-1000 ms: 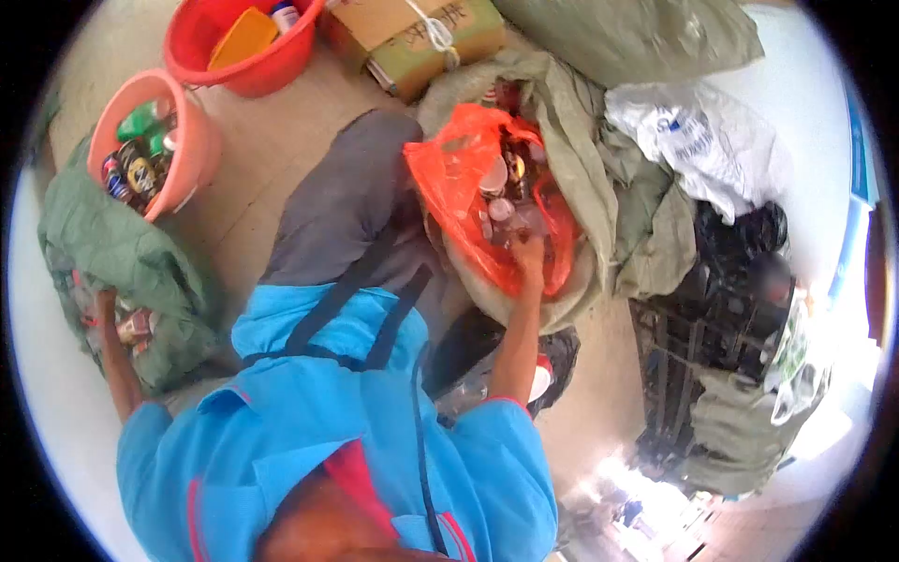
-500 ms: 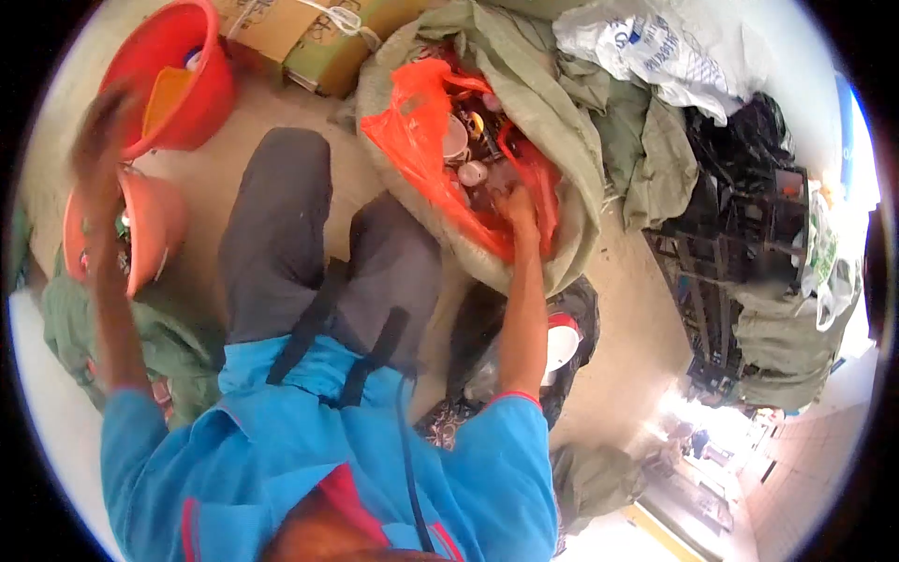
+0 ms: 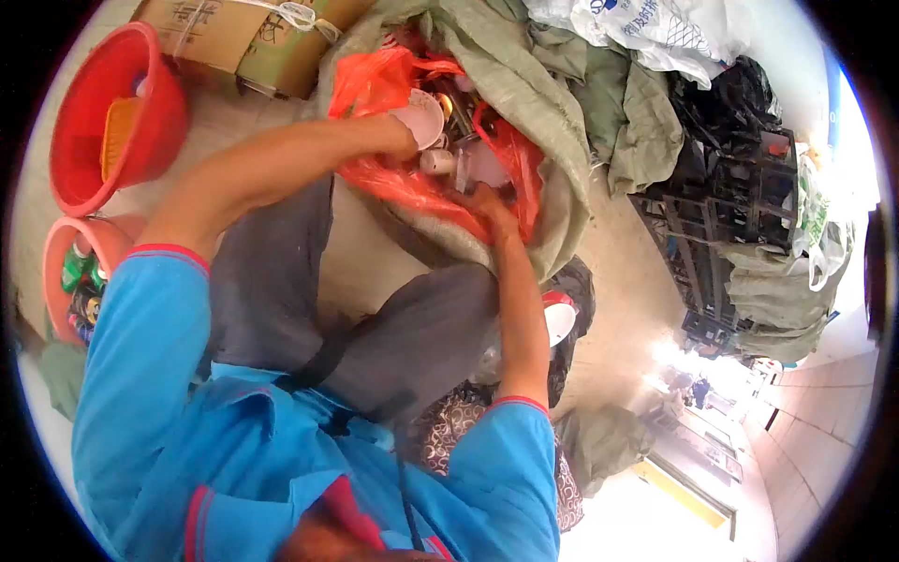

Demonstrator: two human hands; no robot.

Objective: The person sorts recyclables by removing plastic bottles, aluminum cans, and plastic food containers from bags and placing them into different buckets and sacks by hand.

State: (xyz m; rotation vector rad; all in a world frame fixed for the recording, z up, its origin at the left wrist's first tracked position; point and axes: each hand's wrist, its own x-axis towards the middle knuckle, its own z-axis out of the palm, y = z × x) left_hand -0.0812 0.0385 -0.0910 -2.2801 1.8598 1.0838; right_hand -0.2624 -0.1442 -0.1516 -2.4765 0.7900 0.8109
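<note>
An orange-red plastic bag lies open inside a large grey-green woven sack. Cans and other small items fill the bag, among them a pale round container and a small whitish one. My left hand is in the bag's left side, against the pale round container; its fingers are mostly hidden. Lower right in the bag, my right hand reaches in beside a translucent piece, and its fingertips are too unclear to show a hold.
At the left stand a red basin with a yellow-orange item and a pink bucket of cans. A tied cardboard box is at the top. Black crates stand right; a black bag lies beside my right forearm.
My left hand has left the green sack, passed over the bucket and basin, and moved right into the orange-red bag. My right hand remains in that bag. The view has shifted.
</note>
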